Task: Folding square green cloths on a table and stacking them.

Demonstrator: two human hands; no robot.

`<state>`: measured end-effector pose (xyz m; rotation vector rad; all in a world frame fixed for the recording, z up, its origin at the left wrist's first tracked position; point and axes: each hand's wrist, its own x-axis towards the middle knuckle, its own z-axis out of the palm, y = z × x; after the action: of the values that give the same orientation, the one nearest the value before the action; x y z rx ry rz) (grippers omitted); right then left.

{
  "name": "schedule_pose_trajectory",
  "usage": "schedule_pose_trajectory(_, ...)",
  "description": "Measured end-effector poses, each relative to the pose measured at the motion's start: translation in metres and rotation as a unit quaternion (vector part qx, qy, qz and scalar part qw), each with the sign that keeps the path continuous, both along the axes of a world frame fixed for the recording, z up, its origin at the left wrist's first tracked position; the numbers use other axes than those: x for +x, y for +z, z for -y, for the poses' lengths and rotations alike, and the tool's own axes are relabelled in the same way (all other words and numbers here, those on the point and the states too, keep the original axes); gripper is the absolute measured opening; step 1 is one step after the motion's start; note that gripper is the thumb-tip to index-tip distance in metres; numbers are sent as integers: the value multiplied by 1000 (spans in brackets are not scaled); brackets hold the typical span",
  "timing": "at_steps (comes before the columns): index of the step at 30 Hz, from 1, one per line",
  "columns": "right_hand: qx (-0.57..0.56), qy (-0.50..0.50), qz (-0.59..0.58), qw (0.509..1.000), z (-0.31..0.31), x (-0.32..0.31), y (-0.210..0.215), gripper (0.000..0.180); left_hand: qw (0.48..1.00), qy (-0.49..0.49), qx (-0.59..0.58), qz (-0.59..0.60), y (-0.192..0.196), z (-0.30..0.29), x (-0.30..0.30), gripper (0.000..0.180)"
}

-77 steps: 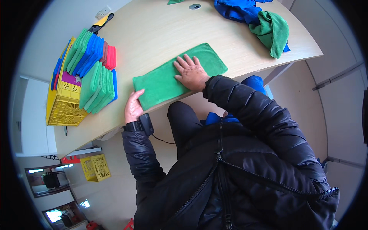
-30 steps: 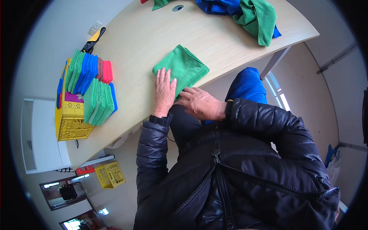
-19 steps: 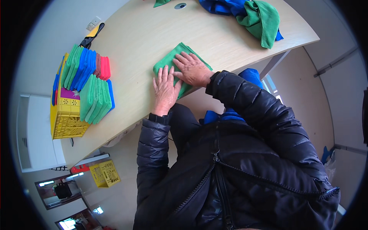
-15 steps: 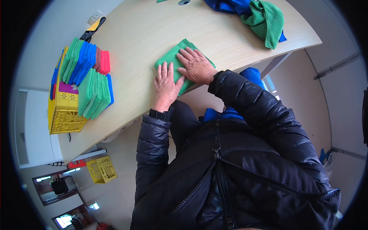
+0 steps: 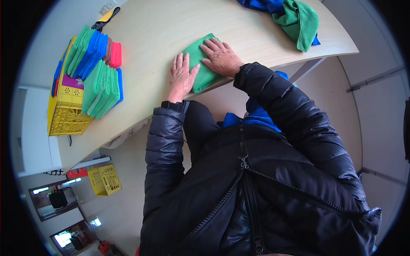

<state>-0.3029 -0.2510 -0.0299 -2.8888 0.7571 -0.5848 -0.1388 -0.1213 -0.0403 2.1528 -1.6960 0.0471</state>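
Observation:
A folded green cloth [image 5: 197, 52] lies near the front edge of the table, between and partly beneath my hands. My left hand [image 5: 181, 79] rests along the cloth's left side with its fingers stretched forward and its thumb over the cloth. Flat on the right part of the cloth is my right hand [image 5: 223, 59], fingers spread. Neither hand grips anything. The palms hide parts of the cloth's left and right edges.
A yellow basket [image 5: 68, 121] at the table's left holds folded cloths [image 5: 96, 49] in green, blue and red. Green folded cloths [image 5: 101, 91] stand beside it. A crumpled green cloth [image 5: 301, 25] lies over blue fabric at the far right. Another yellow basket [image 5: 104, 180] is beyond the table.
The green cloth looks narrower, and my left hand now lies at its left side instead of further onto it. My right hand stays on it. The whole view has shifted slightly.

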Motion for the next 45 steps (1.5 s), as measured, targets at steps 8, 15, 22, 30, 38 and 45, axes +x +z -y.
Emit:
schedule_pose_trajectory(8, -5, -20, 7, 1000, 11, -8, -17, 60, 995, -37, -93, -22, 22, -49, -61, 67)
schedule_pose_trajectory(15, 19, -13, -9, 1000, -1, -5, -2, 60, 982, 78, -169, -21, 10, -40, -92, 61)
schedule_pose_trajectory(22, 28, -19, 9, 999, -3, -6, -3, 58, 979, 122, -162, -14, 19, -25, -100, 59)
schedule_pose_trajectory(30, 28, -21, 30, 999, -2, -8, -3, 56, 990, 94, -103, 25, 26, -29, -89, 61)
schedule_pose_trajectory(38, 15, -16, 50, 999, 0, -8, -1, 54, 993, 2, -26, 115, 22, -43, -67, 55)
schedule_pose_trajectory(45, 11, -8, 65, 998, -5, -13, 1, 55, 982, -39, -3, 183, 22, -54, -68, 47)
